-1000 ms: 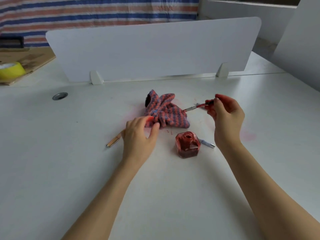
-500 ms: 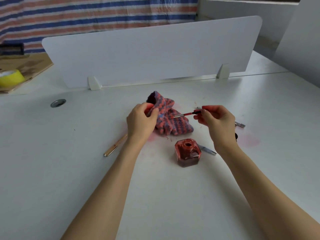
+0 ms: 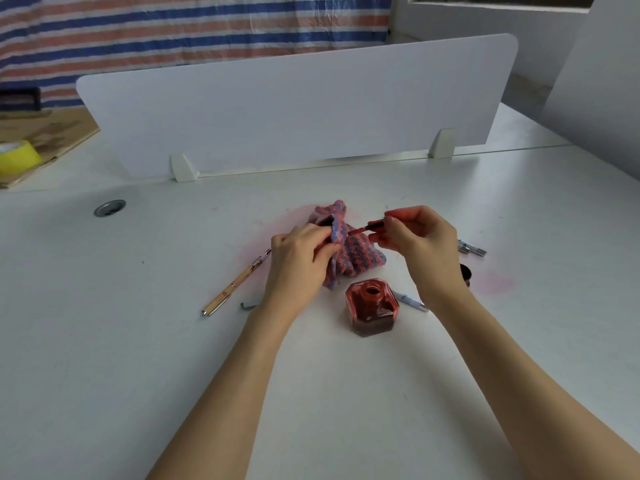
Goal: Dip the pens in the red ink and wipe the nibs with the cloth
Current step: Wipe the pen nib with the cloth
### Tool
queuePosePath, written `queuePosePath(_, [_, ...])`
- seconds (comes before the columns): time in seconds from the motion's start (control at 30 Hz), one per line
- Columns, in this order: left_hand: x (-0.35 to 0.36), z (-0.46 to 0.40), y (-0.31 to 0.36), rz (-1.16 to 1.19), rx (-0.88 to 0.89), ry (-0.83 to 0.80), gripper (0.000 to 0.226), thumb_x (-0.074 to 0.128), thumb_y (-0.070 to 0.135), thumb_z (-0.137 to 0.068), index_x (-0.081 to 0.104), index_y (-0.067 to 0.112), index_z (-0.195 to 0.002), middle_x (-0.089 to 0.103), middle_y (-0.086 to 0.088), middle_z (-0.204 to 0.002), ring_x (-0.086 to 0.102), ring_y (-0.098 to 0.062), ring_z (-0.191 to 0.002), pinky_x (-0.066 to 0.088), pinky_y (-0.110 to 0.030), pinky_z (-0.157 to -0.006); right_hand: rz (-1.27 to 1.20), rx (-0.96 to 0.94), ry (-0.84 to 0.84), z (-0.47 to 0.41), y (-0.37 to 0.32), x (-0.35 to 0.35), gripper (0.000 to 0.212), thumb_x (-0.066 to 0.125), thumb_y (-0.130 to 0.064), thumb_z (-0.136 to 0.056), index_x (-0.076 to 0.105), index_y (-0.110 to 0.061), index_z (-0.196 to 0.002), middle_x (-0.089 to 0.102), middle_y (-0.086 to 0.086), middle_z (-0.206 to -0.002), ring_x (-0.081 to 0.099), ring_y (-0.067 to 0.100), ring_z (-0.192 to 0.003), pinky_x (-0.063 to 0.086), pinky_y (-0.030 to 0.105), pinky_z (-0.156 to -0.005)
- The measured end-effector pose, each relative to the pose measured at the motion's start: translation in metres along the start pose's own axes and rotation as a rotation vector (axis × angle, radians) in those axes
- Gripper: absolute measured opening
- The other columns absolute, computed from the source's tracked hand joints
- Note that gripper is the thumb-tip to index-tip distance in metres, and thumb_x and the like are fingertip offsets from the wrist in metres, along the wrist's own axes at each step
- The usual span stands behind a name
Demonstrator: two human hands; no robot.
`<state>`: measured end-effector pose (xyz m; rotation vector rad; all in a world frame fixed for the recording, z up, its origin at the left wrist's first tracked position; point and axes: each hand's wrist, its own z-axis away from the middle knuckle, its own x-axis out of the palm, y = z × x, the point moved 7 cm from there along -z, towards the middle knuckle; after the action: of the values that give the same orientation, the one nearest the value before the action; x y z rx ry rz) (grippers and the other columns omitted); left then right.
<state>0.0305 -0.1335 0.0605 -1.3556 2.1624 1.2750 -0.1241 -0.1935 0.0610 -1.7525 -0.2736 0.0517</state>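
A crumpled red-and-blue striped cloth (image 3: 356, 254) lies mid-table. My left hand (image 3: 298, 261) pinches a fold of it and lifts that edge. My right hand (image 3: 422, 244) holds a red pen (image 3: 367, 227) by its barrel, nib pointing left into the raised fold. An open hexagonal bottle of red ink (image 3: 372, 306) stands just in front of the cloth, between my wrists. A tan pen (image 3: 235, 282) lies to the left of my left hand. A silver pen (image 3: 410, 301) lies right of the bottle, partly under my right wrist.
More silver pen parts (image 3: 472, 249) and a dark cap (image 3: 465, 273) lie behind my right hand. A small grey hook-shaped piece (image 3: 246, 305) lies near my left wrist. Pink ink stains mark the white table (image 3: 138, 341). A white divider panel (image 3: 294, 109) stands across the back; a yellow tape roll (image 3: 17, 157) sits far left.
My left hand has moved onto the cloth, pinched a fold and raised it. My right hand has brought the red pen leftward until its nib meets the cloth.
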Motion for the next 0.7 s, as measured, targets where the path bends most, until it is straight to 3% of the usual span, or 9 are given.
queuePosePath(0.1, [0.002,0.0,-0.001,-0.133,0.075,0.01,0.017,0.056,0.021,-0.08,0.068,0.009,-0.083,0.065,-0.001,-0.076,0.053,-0.022,-0.077,0.031,-0.035,-0.074,0.239,-0.128,-0.12,0.001,-0.006,0.005,0.013,0.056,-0.003,-0.086,0.056,-0.016,-0.088,0.064,-0.001,-0.082,0.062,0.006,-0.07,0.05,0.016,-0.063])
queuePosePath(0.2, [0.001,0.001,0.002,-0.201,0.151,0.022,0.019,0.054,0.024,-0.08,0.068,0.011,-0.082,0.064,0.0,-0.075,0.043,-0.013,-0.081,0.019,-0.028,-0.07,0.581,-0.287,-0.229,0.004,-0.005,0.013,0.01,0.06,-0.007,-0.085,0.061,-0.015,-0.092,0.06,-0.001,-0.086,0.055,0.007,-0.076,0.043,0.011,-0.067])
queuePosePath(0.33, [0.003,0.001,0.007,-0.229,0.204,0.002,0.033,0.042,0.032,-0.083,0.066,0.01,-0.08,0.065,0.0,-0.076,0.04,-0.013,-0.082,0.019,-0.028,-0.071,0.732,-0.429,-0.22,0.005,-0.009,0.015,0.008,0.059,-0.008,-0.086,0.066,-0.005,-0.09,0.059,0.007,-0.087,0.054,0.019,-0.077,0.046,0.029,-0.072])
queuePosePath(0.47, [0.003,0.001,0.009,-0.262,0.23,0.011,0.033,0.041,0.031,-0.084,0.065,0.009,-0.08,0.065,-0.001,-0.078,0.041,-0.014,-0.083,0.023,-0.031,-0.073,0.815,-0.469,-0.179,0.004,-0.012,0.013,0.015,0.055,-0.013,-0.089,0.066,-0.003,-0.09,0.062,0.01,-0.088,0.056,0.025,-0.076,0.049,0.039,-0.068])
queuePosePath(0.7, [-0.002,0.0,0.009,-0.288,0.243,0.029,0.032,0.043,0.033,-0.084,0.066,0.011,-0.079,0.066,0.0,-0.077,0.041,-0.014,-0.083,0.023,-0.032,-0.075,0.956,-0.428,-0.192,0.004,-0.015,0.009,0.029,0.046,-0.027,-0.093,0.065,-0.006,-0.084,0.066,0.009,-0.086,0.057,0.026,-0.074,0.042,0.032,-0.059])
